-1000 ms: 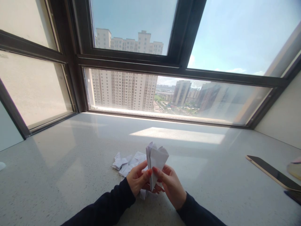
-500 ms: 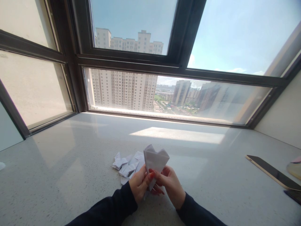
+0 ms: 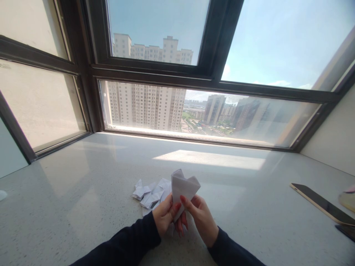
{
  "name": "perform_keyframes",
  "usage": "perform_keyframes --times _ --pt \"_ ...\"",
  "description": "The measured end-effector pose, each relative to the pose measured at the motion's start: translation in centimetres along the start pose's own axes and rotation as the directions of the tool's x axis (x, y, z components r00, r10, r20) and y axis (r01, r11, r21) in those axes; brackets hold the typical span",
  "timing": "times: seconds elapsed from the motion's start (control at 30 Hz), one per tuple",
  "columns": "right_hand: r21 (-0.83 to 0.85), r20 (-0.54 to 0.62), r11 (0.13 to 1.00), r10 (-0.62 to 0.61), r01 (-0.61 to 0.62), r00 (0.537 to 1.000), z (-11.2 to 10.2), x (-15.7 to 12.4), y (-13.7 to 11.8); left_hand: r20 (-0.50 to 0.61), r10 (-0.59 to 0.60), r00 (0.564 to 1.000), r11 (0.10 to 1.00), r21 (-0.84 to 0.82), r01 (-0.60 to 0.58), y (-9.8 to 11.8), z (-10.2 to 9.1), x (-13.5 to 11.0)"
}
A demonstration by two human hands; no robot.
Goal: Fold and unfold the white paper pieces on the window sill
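A folded white paper piece (image 3: 183, 188), shaped like a heart with a pointed lower end, stands upright above the pale stone sill (image 3: 83, 192). My left hand (image 3: 165, 217) pinches its lower left side with thumb and fingers. Pressed against the lower right side, my right hand (image 3: 202, 218) has its fingers closed on the paper. Both arms wear dark sleeves. Just behind and left of the hands lies a small heap of folded white paper pieces (image 3: 149, 194).
A dark phone (image 3: 321, 203) lies flat at the right of the sill, with a pale rounded object (image 3: 348, 197) at the frame's right edge. A dark-framed window (image 3: 155, 74) runs along the back and left, and a white wall stands at the right.
The folded paper has been turned from edge-on to face-on between my fingers. My hands stay in the same place, with the fingers shifted slightly lower on it.
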State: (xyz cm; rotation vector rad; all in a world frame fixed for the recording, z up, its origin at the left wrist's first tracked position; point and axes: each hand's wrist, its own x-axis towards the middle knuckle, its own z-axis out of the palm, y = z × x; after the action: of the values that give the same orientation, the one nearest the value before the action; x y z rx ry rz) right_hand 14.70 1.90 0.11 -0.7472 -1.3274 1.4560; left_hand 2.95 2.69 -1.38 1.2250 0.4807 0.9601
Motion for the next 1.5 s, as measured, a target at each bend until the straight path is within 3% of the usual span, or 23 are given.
perform_keyframes --times 0.1,0.17,0.27,0.33,0.6,0.7,0.83,0.93,1.0,1.07,1.1,1.13,1.17,1.3,1.4,1.5 --pt "-0.068 0.017 0.997 -0.04 0.041 0.999 -0.2 0.0 -0.2 0.051 0.019 0.999 0.991 -0.133 -0.012 -0.1 -0.5 0.4" --pt "-0.228 -0.023 0.967 -0.123 0.114 0.992 -0.4 0.0 -0.4 0.037 0.054 0.998 0.981 -0.19 -0.046 -0.2 -0.9 0.6" --pt "-0.534 -0.072 0.815 -0.308 0.224 0.949 -0.9 -0.1 -0.5 0.007 0.052 0.999 0.974 -0.22 -0.049 -0.2 -1.1 0.7" --pt "-0.637 -0.07 0.731 -0.373 0.247 0.925 -1.1 -0.3 -0.5 0.022 0.027 0.999 0.974 -0.226 -0.022 -0.2 -1.1 0.6" --pt "-0.694 -0.038 0.672 -0.393 0.259 0.919 -1.2 -0.5 -0.4 0.041 -0.016 0.999 0.983 -0.18 0.024 -0.1 -0.8 0.3" --pt "-0.712 -0.029 0.652 -0.401 0.263 0.916 -1.2 -0.4 -0.4 -0.027 0.004 1.0 0.997 -0.081 -0.006 -0.2 -0.8 0.2" --pt "-0.713 -0.104 0.668 -0.401 0.213 0.91 -0.8 -0.3 -0.4 -0.109 0.055 0.993 0.995 0.086 -0.045 0.0 -0.5 0.1" --pt "-0.633 -0.182 0.759 -0.338 0.153 0.923 -0.9 0.0 -0.6 -0.087 0.089 0.992 0.985 0.154 -0.075 0.2 -0.6 -0.1" --pt "-0.538 -0.219 0.834 -0.275 0.119 0.936 -1.8 0.4 -0.8 -0.104 0.115 0.988 0.974 0.207 -0.091 0.4 -0.8 -0.2" --pt "-0.51 -0.272 0.858 -0.234 0.066 0.933 -3.6 1.1 -0.9 -0.143 0.137 0.98 0.962 0.256 -0.098 0.6 -1.1 -0.2" --pt "-0.552 -0.311 0.834 -0.228 0.02 0.923 -4.9 1.4 -0.9 -0.157 0.151 0.976 0.954 0.281 -0.102 0.7 -1.2 -0.2" --pt "-0.653 -0.339 0.756 -0.24 -0.044 0.909 -6.3 1.8 -0.9 -0.16 0.166 0.973 0.944 0.31 -0.11 0.7 -1.3 -0.2" --pt "-0.771 -0.367 0.623 -0.261 -0.135 0.893 -7.7 2.1 -1.0 -0.151 0.184 0.971 0.932 0.342 -0.124 0.8 -1.4 -0.2" --pt "-0.843 -0.431 0.451 -0.241 -0.292 0.87 -12.8 3.0 -1.3 -0.075 0.207 0.975 0.875 0.46 -0.151 0.9 -1.3 -0.5" --pt "-0.871 -0.441 0.326 -0.189 -0.367 0.878 -14.8 3.6 -1.6 -0.037 0.184 0.982 0.813 0.568 -0.131 1.0 -0.9 -1.0" --pt "-0.886 -0.452 0.191 -0.152 -0.422 0.879 -15.5 4.1 -1.7 0.003 0.224 0.975 0.691 0.705 -0.161 1.2 -0.4 -1.5"
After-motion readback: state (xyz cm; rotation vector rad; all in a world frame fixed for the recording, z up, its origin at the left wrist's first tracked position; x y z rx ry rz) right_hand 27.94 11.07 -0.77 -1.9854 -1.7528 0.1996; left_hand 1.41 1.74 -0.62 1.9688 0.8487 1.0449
